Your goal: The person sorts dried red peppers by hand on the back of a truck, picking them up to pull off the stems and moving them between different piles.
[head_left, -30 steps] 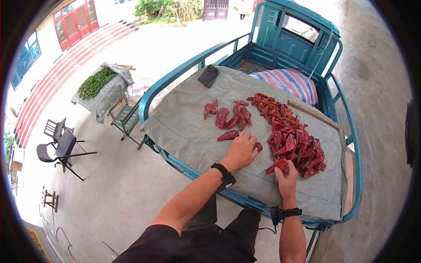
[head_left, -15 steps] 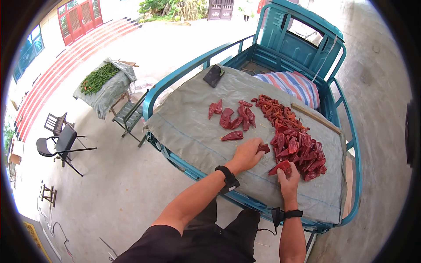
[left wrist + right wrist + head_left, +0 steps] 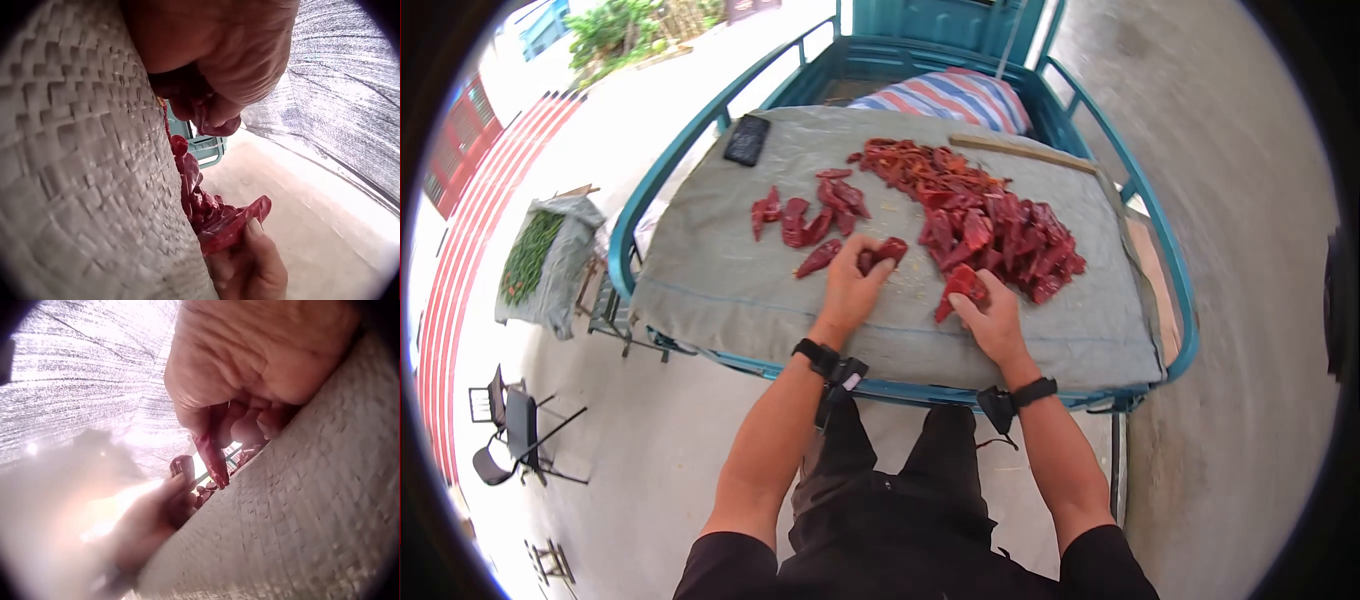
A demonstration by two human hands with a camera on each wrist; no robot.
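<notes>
My left hand (image 3: 850, 292) grips a dark red dried pepper (image 3: 888, 252) over the grey woven sheet (image 3: 730, 270), its tip poking out past the thumb. To the right, my right hand (image 3: 998, 318) pinches another dried pepper (image 3: 960, 288), wider and brighter red, between thumb and fingers. That pepper (image 3: 234, 228) looks flattened in the left wrist view. Beside the right hand lies a big heap of red peppers (image 3: 1010, 240). A single pepper (image 3: 818, 258) lies just left of my left hand, with several loose ones (image 3: 798, 222) farther back.
The sheet covers the bed of a blue-green cargo vehicle with side rails (image 3: 690, 155). A wooden strip (image 3: 1020, 152) lies behind the heap, a striped bag (image 3: 950, 98) beyond it. A black phone-like slab (image 3: 747, 140) rests back left. Green peppers (image 3: 532, 255) and chairs (image 3: 522, 430) stand off left.
My left hand has taken a pepper from the sheet and moved it toward the right hand. The right hand keeps its pepper. The head view has turned, shifting the scene left and up.
</notes>
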